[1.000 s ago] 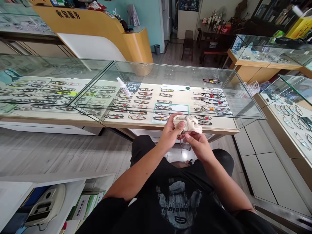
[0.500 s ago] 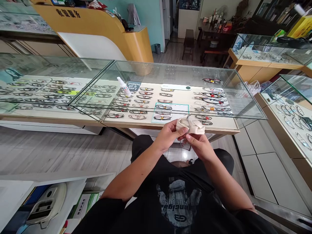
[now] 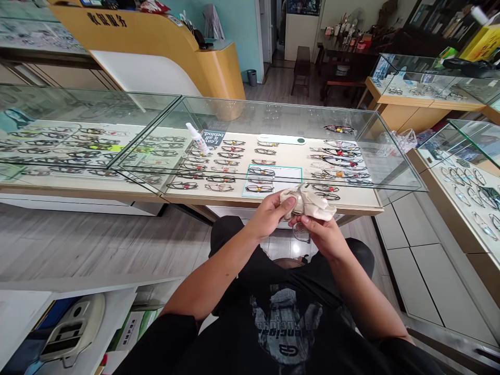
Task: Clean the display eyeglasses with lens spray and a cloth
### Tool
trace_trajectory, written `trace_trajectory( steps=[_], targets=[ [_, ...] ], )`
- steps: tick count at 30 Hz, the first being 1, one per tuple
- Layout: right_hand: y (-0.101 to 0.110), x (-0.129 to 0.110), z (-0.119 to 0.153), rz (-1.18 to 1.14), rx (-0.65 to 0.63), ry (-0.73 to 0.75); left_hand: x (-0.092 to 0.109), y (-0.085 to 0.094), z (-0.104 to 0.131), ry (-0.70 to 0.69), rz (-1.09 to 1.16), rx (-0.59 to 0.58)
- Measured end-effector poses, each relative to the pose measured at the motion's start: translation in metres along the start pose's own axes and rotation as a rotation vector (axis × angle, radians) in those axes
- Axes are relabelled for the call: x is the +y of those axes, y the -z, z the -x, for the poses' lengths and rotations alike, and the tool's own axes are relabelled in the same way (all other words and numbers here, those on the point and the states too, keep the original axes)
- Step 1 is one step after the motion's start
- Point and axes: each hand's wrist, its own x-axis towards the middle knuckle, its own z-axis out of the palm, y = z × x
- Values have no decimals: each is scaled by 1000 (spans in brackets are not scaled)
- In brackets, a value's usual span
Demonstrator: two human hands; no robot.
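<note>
My left hand (image 3: 273, 212) is closed on a cream cleaning cloth (image 3: 318, 205), its thumb pressing the bunched fabric. Part of a pair of eyeglasses (image 3: 301, 233) hangs below the cloth, one clear lens showing; the rest is covered by cloth and fingers. My right hand (image 3: 321, 232) pinches the frame of the eyeglasses just under the cloth. Both hands are held close together in front of the near edge of the glass display case (image 3: 234, 198), above my lap. A white spray bottle (image 3: 197, 138) stands tilted-looking on the case's glass top.
Rows of eyeglass frames (image 3: 261, 172) lie inside the display case. More glass cases stand on the left and at the right (image 3: 469, 187). A wooden counter (image 3: 156, 31) is beyond. An open white drawer (image 3: 117, 317) with boxes lies at lower left.
The cloth has shifted slightly right and spread out more. My left thumb has moved up and left on it, and the hanging lens has turned to show more of its face.
</note>
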Motion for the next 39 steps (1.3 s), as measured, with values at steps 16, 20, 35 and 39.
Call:
trace_trajectory(
  steps=[16,20,35,39],
  targets=[
    [-13,18,-7,-68,67,-16,-13,-15,-5,122,69,341],
    [-9,11,-7,-139,32,-74,-11,-6,-7,141,143,318],
    [1,-28,2,-28,236,184,-4,22,0,160,204,398],
    [-7,-26,-13,-20,234,202,1,9,7,173,172,272]
  ],
)
